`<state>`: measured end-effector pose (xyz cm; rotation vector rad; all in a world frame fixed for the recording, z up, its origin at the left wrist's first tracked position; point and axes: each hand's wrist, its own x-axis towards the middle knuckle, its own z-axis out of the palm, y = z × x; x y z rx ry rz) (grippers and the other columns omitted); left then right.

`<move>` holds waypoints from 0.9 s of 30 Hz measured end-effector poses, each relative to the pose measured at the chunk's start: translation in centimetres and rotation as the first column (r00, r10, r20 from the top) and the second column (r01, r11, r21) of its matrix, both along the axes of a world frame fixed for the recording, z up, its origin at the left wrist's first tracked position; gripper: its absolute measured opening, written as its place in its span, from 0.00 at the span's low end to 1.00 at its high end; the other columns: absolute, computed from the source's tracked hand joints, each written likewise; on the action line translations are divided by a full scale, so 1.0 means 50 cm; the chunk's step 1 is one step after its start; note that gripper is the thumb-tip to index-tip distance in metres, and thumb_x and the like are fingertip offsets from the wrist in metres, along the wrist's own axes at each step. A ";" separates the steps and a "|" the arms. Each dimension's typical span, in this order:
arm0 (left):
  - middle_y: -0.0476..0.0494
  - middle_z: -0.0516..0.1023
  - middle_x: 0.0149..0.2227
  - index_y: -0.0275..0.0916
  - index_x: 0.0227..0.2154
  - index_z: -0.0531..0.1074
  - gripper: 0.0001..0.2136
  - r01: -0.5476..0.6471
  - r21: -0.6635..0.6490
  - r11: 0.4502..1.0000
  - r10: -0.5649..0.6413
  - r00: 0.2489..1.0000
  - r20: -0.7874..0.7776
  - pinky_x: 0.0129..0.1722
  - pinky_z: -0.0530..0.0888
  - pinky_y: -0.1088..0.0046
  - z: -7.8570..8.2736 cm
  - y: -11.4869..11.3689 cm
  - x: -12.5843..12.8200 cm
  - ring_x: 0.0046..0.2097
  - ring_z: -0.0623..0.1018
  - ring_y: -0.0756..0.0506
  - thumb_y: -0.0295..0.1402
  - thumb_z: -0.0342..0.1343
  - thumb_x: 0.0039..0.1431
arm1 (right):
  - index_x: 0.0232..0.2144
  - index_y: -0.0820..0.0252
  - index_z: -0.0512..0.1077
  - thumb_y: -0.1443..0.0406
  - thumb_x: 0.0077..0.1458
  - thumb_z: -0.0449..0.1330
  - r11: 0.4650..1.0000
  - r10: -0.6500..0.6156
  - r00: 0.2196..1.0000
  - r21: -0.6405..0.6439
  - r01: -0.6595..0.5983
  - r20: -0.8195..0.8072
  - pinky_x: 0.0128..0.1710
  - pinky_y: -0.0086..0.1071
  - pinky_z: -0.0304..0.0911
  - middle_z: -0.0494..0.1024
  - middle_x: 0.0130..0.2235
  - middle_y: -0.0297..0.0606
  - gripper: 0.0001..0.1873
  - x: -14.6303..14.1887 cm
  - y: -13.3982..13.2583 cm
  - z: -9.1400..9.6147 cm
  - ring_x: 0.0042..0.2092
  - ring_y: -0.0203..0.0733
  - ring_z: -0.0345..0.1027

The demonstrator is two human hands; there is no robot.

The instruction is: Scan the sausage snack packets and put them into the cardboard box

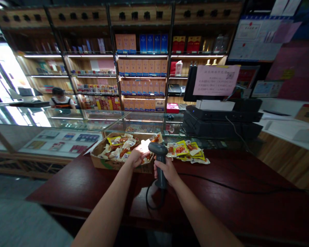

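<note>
My right hand (167,170) is wrapped round the handle of a dark barcode scanner (158,151), whose head points toward a cardboard box (105,162) of snack packets. My left hand (137,156) is closed on a pale snack packet (146,146) held just in front of the scanner head, over the box's right end. Several yellow and red snack packets (186,150) lie in a loose pile on the dark red counter (221,202), right of the scanner. The scanner's black cable (229,187) runs off to the right across the counter.
A black register with a monitor and pink paper notice (216,80) stands at the back right. Glass display cases (67,120) stretch to the left. Shelves of boxed goods (141,67) line the back wall. A person (59,99) sits behind the far case.
</note>
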<state>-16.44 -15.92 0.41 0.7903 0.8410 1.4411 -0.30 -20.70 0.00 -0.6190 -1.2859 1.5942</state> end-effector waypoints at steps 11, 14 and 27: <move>0.36 0.76 0.44 0.33 0.45 0.68 0.19 -0.080 -0.022 0.997 0.082 0.993 0.085 0.42 0.77 0.67 0.024 0.014 0.017 0.43 0.79 0.45 0.14 0.45 0.51 | 0.26 0.62 0.67 0.58 0.42 0.64 0.967 -0.255 0.966 -0.031 0.255 -0.028 0.14 0.28 0.62 0.70 0.18 0.29 0.14 0.149 0.021 -0.033 0.14 0.33 0.62; 0.36 0.76 0.45 0.33 0.46 0.67 0.20 -0.096 -0.048 0.994 0.102 0.981 0.165 0.42 0.78 0.67 0.029 0.027 0.084 0.42 0.79 0.44 0.13 0.44 0.52 | 0.30 0.62 0.68 0.58 0.43 0.64 0.938 -0.345 0.935 -0.016 0.345 -0.086 0.15 0.28 0.62 0.71 0.19 0.30 0.15 0.202 0.033 -0.058 0.16 0.34 0.63; 0.38 0.75 0.40 0.34 0.56 0.56 0.22 -0.003 -0.358 0.934 0.089 0.971 0.223 0.27 0.76 0.80 -0.077 0.160 0.331 0.29 0.78 0.52 0.18 0.44 0.59 | 0.20 0.62 0.69 0.57 0.46 0.62 0.915 -0.400 0.910 0.015 0.404 -0.113 0.16 0.28 0.61 0.70 0.15 0.32 0.14 0.242 0.039 -0.110 0.15 0.35 0.62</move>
